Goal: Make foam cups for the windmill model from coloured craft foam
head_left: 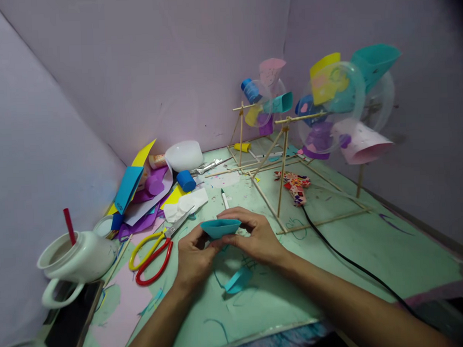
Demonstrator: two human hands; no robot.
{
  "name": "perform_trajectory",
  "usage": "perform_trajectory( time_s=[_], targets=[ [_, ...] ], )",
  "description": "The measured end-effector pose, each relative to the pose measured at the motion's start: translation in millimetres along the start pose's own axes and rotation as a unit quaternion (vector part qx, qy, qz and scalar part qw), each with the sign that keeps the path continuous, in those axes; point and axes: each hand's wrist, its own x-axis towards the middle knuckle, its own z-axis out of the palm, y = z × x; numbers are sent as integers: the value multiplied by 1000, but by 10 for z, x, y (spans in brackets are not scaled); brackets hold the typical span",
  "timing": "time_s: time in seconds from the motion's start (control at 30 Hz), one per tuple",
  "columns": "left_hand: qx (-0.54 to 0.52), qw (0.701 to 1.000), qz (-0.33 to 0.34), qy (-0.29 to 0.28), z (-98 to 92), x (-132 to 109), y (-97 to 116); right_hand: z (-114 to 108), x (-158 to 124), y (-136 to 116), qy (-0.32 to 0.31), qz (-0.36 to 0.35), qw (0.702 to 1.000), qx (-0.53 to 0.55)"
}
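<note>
Both hands meet over the middle of the table around a teal paper cup (221, 228) with a flattened opening. My left hand (192, 258) pinches its left side, thumb in front. From the right, my right hand (256, 236) curls its fingers behind the cup and its thumb along the front edge. Below the hands lies a curled scrap of teal paper (238, 280). Scissors (154, 257) with one yellow and one red handle rest left of my left hand, blades slightly apart. Just beyond my right hand a marker (225, 199) lies on the table.
Two wooden-stick frames carry wheels with paper cups, one nearer (331, 109), one farther (265, 104). A patterned glue gun (294, 184) trails a black cord (344, 260). At left are a white pot (82, 254), coloured paper (129, 189), a blue roll (186, 180) and crumpled tissue (185, 204).
</note>
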Motion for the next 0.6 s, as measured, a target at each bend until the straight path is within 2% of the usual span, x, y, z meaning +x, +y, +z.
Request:
perform_trajectory(
  time_s=[0.17,0.37,0.43,0.5,0.6],
  targets=[
    [-55,996,-18,-70,-131,40,-53,-84,-3,5,-84,-47,995,-24],
    [-63,982,-35,-173,-216,58,10,-142,12,20,-156,1,988,-18],
    [-49,982,-33,-179,-195,59,68,-127,14,19,-162,18,987,-3],
    [-40,983,-28,-175,-161,60,113,-110,17,15,-138,43,989,12],
    [-33,989,-34,-137,-120,61,128,-98,20,8,-107,80,990,38]
  ],
)
